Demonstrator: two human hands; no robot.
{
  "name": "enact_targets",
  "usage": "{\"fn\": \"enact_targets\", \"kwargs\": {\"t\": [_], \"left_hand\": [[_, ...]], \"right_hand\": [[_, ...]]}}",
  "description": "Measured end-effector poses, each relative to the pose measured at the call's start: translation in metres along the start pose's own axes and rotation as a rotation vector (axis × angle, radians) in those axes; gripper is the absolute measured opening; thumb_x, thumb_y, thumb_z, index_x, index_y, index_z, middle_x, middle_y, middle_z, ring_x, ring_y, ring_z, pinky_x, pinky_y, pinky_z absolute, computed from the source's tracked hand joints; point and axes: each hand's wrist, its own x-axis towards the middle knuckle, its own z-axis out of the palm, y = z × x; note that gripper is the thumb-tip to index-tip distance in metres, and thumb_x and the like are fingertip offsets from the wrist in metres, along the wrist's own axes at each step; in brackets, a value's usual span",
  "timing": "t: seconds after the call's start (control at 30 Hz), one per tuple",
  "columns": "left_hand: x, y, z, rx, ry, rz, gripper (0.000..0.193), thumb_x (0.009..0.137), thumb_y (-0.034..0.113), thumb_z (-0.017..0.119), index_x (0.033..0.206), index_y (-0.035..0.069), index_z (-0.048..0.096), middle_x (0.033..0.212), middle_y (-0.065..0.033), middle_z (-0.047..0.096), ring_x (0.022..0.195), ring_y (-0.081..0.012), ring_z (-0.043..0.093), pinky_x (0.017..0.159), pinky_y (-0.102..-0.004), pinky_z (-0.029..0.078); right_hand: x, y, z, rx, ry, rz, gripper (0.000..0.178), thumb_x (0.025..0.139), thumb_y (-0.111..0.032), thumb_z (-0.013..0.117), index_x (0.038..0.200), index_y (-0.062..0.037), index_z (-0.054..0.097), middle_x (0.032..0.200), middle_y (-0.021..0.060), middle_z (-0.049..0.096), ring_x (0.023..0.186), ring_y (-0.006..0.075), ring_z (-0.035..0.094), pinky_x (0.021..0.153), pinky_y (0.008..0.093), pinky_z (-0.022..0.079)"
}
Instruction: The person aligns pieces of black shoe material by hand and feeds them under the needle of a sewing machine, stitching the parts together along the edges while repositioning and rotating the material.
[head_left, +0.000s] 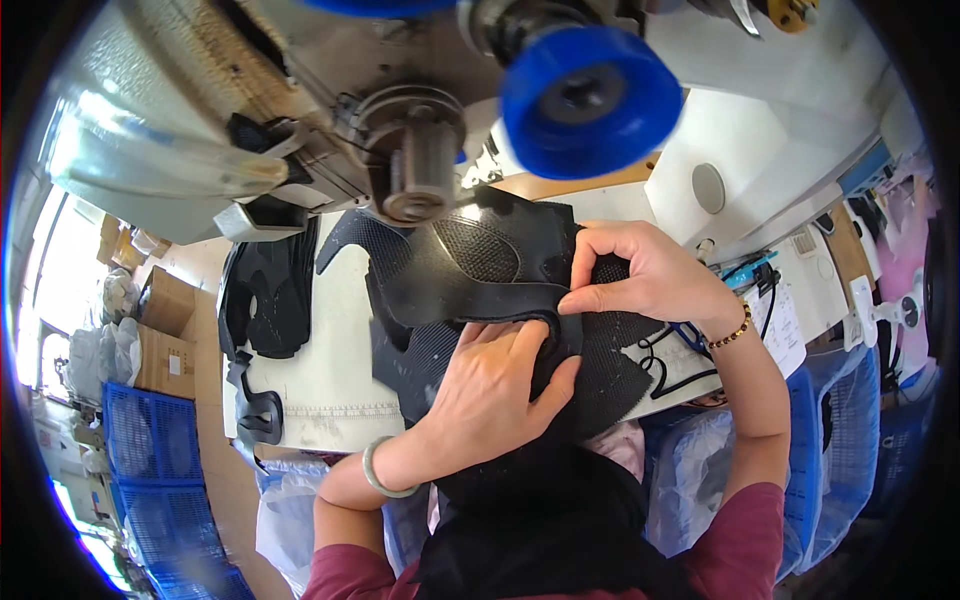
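Note:
A black textured piece (470,255), shaped like a shoe upper with mesh and smooth curved panels, lies across the white sewing machine bed in front of me. My left hand (490,385) grips its folded edge, with fingertips tucked under the curved strip and thumb stretched along the lower side. Between thumb and forefinger, my right hand (635,275) pinches the same piece at its right end. Just beyond it hangs the metal sewing head with a round roller (415,195). Folds of the black material hide some of my left fingertips.
A stack of cut black pieces (275,290) lies at the left of the bed. Overhead is a blue handwheel-like knob (592,100). Black cord (665,375) and scissors (690,335) sit at right. Blue crates (150,435) and lined baskets (690,490) stand below.

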Motion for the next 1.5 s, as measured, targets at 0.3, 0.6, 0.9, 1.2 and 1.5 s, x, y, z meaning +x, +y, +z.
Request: {"fn": "enact_targets", "kwargs": {"t": [0.3, 0.6, 0.9, 1.2, 1.5], "left_hand": [[-0.001, -0.004, 0.006, -0.049, 0.103, 0.102, 0.019, 0.081, 0.01, 0.06, 0.093, -0.005, 0.057, 0.085, -0.0175, 0.059, 0.083, -0.0344, 0.056, 0.083, -0.0407, 0.04], [0.0, -0.012, 0.015, -0.404, 0.092, -0.167, 0.014, 0.086, 0.009, 0.06, 0.08, -0.003, 0.06, 0.063, -0.0077, 0.052, 0.059, -0.0217, 0.048, 0.065, -0.0314, 0.037], [0.002, -0.01, 0.021, -0.466, 0.162, -0.17, 0.015, 0.084, 0.009, 0.061, 0.076, -0.003, 0.061, 0.06, -0.0063, 0.051, 0.053, -0.0177, 0.046, 0.056, -0.0296, 0.035], [-0.018, -0.024, -0.006, 0.221, 0.416, 0.119, 0.016, 0.077, 0.018, 0.07, 0.068, 0.006, 0.062, 0.063, -0.0045, 0.057, 0.06, -0.024, 0.055, 0.058, -0.0319, 0.042], [-0.029, -0.04, -0.009, -0.59, 0.775, -0.347, 0.033, 0.094, 0.02, 0.052, 0.069, 0.0, 0.047, 0.058, -0.0017, 0.047, 0.052, -0.0042, 0.031, 0.046, -0.0238, 0.026]], "right_hand": [[-0.002, 0.001, 0.002, -0.087, 0.009, -0.044, 0.023, 0.072, -0.021, 0.075, 0.069, -0.0036, 0.06, 0.069, 0.0024, 0.054, 0.067, 0.0139, 0.049, 0.065, 0.0273, 0.038], [0.003, 0.003, 0.017, 0.091, 0.274, -0.223, 0.024, 0.072, -0.02, 0.077, 0.078, -0.0026, 0.062, 0.073, -0.0016, 0.059, 0.085, 0.008, 0.053, 0.076, 0.0245, 0.042], [0.014, 0.02, 0.001, 0.333, -0.098, 0.275, 0.033, 0.07, -0.02, 0.076, 0.095, -0.0016, 0.065, 0.08, 0.0006, 0.065, 0.075, 0.0074, 0.058, 0.071, 0.0232, 0.046], [0.015, 0.009, 0.012, 0.478, -0.025, 0.22, 0.027, 0.07, -0.011, 0.071, 0.093, 0.0015, 0.064, 0.081, 0.0025, 0.065, 0.075, 0.0076, 0.059, 0.07, 0.0225, 0.047], [0.009, 0.0, 0.017, 0.455, 0.057, 0.255, 0.022, 0.069, -0.006, 0.073, 0.087, 0.0031, 0.065, 0.079, 0.005, 0.066, 0.069, 0.0099, 0.061, 0.066, 0.0228, 0.049]]}}
